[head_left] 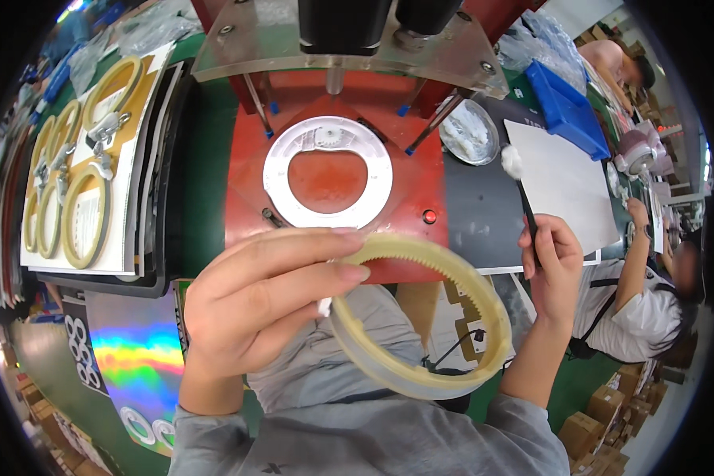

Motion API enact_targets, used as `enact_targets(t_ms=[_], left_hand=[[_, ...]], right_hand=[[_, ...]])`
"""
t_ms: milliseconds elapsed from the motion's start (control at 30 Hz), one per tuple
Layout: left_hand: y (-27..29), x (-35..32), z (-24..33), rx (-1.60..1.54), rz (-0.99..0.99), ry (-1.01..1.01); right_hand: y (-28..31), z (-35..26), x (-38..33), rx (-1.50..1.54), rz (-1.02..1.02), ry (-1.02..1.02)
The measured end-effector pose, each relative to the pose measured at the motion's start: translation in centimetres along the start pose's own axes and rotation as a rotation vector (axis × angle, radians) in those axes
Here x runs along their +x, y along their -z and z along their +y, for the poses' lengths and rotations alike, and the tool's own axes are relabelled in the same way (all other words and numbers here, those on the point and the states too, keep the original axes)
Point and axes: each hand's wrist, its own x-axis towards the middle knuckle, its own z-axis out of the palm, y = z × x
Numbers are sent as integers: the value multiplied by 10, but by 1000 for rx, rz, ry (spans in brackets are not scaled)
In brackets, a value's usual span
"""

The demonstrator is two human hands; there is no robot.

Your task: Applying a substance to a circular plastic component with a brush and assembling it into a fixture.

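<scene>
My left hand point(266, 297) grips a translucent yellowish ring gear point(484, 297) by its left side, holding it tilted above my lap; teeth run along its inner wall. A small white dab shows by my left fingertips. In my right hand point(553, 266) is a thin black stick point(529, 210), held upright, with a clump of white grease point(512, 163) on its tip. Beyond the ring gear, a flat white ring part point(274, 174) with a small white gear at its top lies on the red press base point(250, 218). A round metal dish point(488, 147) of white paste stands right of the press.
The press's clear plate point(254, 32) and posts overhang the red base, which has a red button point(429, 216). At left, several yellowish rings point(87, 214) with small metal parts lie on stacked sheets. A blue tray point(563, 111) and white board point(563, 190) are at right; co-workers point(642, 301) sit beyond.
</scene>
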Motion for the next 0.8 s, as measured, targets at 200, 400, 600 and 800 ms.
enact_targets(t_ms=[200,400,600,800], left_hand=[[-1,-2,-2,38,85,-37],[-6,-15,-4,-52,185,42],[-6,-23,-3,-167,264,78],[10,-24,-3,-57,161,30]], right_hand=[[-25,-26,-15,-170,-189,246],[-54,-50,-3,-429,-304,364],[-81,-54,7,-490,-413,524],[-73,-93,-7,-923,-402,672]])
